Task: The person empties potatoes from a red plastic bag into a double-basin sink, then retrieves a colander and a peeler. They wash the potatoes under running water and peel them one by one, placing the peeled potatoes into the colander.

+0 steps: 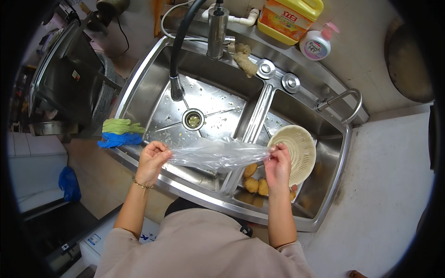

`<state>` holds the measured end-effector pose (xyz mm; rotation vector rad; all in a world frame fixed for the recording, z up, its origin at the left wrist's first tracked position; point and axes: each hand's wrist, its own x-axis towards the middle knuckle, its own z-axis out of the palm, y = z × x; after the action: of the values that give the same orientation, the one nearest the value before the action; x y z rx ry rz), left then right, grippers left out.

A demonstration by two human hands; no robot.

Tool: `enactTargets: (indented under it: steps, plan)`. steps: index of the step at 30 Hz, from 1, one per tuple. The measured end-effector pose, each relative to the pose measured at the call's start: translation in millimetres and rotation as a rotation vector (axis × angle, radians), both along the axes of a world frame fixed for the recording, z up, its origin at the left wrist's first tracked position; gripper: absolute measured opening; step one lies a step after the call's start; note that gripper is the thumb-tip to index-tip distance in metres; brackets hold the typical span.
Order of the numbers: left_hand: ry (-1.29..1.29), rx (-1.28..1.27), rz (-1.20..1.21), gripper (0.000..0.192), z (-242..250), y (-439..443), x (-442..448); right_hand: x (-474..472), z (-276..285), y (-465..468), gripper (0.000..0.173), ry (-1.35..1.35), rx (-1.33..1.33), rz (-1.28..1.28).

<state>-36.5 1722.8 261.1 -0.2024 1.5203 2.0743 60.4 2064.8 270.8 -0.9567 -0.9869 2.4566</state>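
Observation:
A clear plastic bag is stretched sideways above the double-bowl stainless steel sink. My left hand pinches one end of it between thumb and fingers, over the front rim. The other end is held in my right hand, beside a cream plastic colander in the right bowl. Several potatoes lie in that bowl, partly hidden by my right hand and forearm. Bits of green scrap lie scattered over the left bowl's floor and in its drain.
A black-hosed faucet hangs over the left bowl. Green and blue cloths lie on the left rim. A loofah, two drain controls, a curved tap, a yellow detergent jug and a pump bottle line the back.

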Motion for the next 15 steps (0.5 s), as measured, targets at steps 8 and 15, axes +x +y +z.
enactTargets:
  steps: [8,15]
  plan:
    - [0.789,-0.759,-0.560,0.110,13,3,-21,-23,-42,-60,0.021,-0.092,0.469,0.655]
    - [0.641,-0.786,-1.033,0.030,-140,46,-25,-22,-105,-84,0.040,-0.257,0.658,1.132]
